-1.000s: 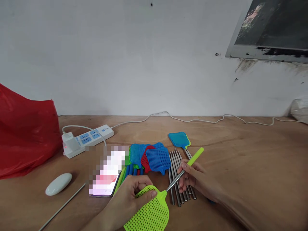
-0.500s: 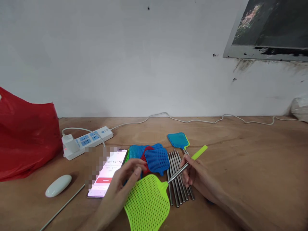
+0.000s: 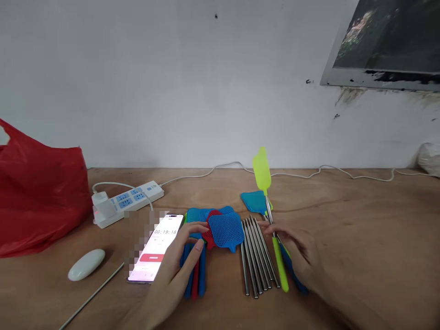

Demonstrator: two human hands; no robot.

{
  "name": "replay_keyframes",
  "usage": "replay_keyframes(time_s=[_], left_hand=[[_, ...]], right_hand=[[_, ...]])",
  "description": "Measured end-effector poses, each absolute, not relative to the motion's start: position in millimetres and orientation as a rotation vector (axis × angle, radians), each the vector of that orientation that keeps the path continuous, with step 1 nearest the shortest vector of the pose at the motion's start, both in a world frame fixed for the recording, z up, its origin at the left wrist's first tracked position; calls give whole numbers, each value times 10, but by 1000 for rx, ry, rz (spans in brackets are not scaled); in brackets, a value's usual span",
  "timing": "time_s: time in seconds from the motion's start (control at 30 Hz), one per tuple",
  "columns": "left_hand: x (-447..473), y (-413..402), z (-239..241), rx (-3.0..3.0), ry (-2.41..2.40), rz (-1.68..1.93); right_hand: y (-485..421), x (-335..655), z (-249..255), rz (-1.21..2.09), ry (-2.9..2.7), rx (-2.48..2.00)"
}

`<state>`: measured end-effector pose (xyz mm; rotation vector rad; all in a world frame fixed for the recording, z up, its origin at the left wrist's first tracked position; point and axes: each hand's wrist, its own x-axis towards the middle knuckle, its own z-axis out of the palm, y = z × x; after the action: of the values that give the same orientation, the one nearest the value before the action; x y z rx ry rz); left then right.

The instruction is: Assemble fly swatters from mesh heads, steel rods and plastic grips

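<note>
My right hand (image 3: 295, 245) grips a lime-green fly swatter (image 3: 262, 172) by its metal rod, head raised and lime grip (image 3: 281, 266) pointing down toward me. Beneath that hand lies another fly swatter, with a blue head (image 3: 253, 201) and a partly hidden blue grip (image 3: 294, 270). My left hand (image 3: 177, 261) is open, thumb and fingers apart, over loose blue and red handles (image 3: 195, 279). Just beyond its fingertips, blue and red mesh swatter heads (image 3: 226, 229) overlap in a pile. Several metal rods (image 3: 257, 256) lie side by side between my hands.
A phone (image 3: 161, 243) showing a timer lies left of my left hand. Farther left are a white mouse (image 3: 86, 265), a power strip (image 3: 129, 204) with a plugged-in charger, and a red plastic bag (image 3: 44, 197). A white cable (image 3: 192, 176) runs along the wall.
My right hand has swung the lime swatter from lying head-toward-me to head-up, pointing away. The head has left my left hand's side, uncovering the blue and red handles.
</note>
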<state>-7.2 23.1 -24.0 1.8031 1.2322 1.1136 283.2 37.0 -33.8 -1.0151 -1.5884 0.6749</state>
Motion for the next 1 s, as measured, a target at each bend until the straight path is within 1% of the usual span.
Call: replay_keyframes(time_s=[0.1, 0.2, 0.37, 0.5, 0.63, 0.8, 1.0], left_hand=[[-66, 231, -211, 1854, 1208, 1075], [-44, 240, -189, 1926, 1169, 1009], [-15, 239, -192, 2015, 1135, 931], [-7, 227, -197, 2076, 1138, 894], [-4, 231, -204, 2157, 1148, 884], [-17, 251, -255, 2287, 1197, 852], [-25, 267, -344, 2416, 1258, 825]], right_hand=[[414, 2843, -384, 661, -1457, -1081], [474, 2824, -429, 624, -1447, -1194], [563, 2783, -500, 315, -1663, -1318], [584, 2797, -537, 194, -1822, -1431], [557, 2805, -540, 39, -1988, -1655], [520, 2793, -516, -33, -2070, -1830], [498, 2780, -510, -149, -2117, -1845]])
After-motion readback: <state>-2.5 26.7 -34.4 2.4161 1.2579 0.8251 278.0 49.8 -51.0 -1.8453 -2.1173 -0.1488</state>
